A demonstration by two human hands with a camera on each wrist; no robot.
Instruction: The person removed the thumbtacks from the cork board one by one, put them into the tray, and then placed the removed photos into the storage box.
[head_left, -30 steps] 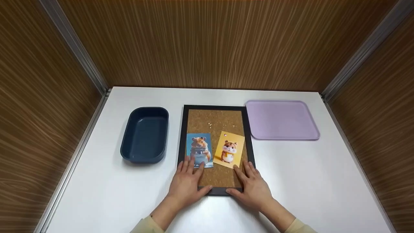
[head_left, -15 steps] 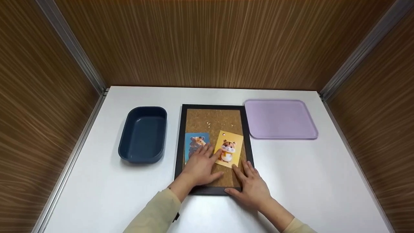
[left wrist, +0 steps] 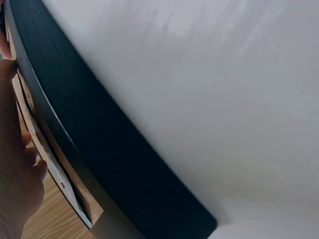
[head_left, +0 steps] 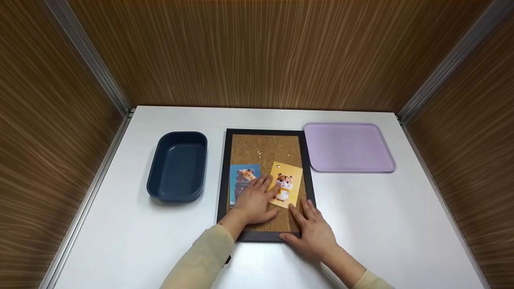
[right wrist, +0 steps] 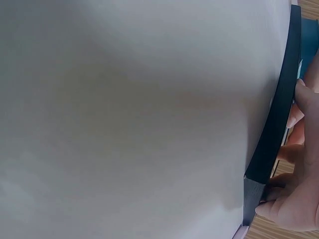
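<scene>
A cork board (head_left: 267,145) with a black frame lies on the white table. On it a blue hamster card (head_left: 237,173) is at left and a yellow hamster card (head_left: 296,178) at right, tilted, with a small round spot at its upper left corner. My left hand (head_left: 253,202) lies over the lower right of the blue card, fingers spread, its index finger reaching over the yellow card. My right hand (head_left: 315,230) rests on the board's lower right corner, index fingertip at the yellow card's bottom edge. The left wrist view shows the frame's side (left wrist: 114,134) beside the hand.
A dark blue rectangular bin (head_left: 178,168) stands left of the board. A lilac tray (head_left: 349,148) lies to the right, its left edge close against the frame. Small pale marks (head_left: 259,154) show on the upper cork. Wood-patterned walls (head_left: 257,56) enclose the table.
My left hand has moved right and up from the frame's lower left side to lie across the blue card, reaching the yellow one. My right hand has stayed in place.
</scene>
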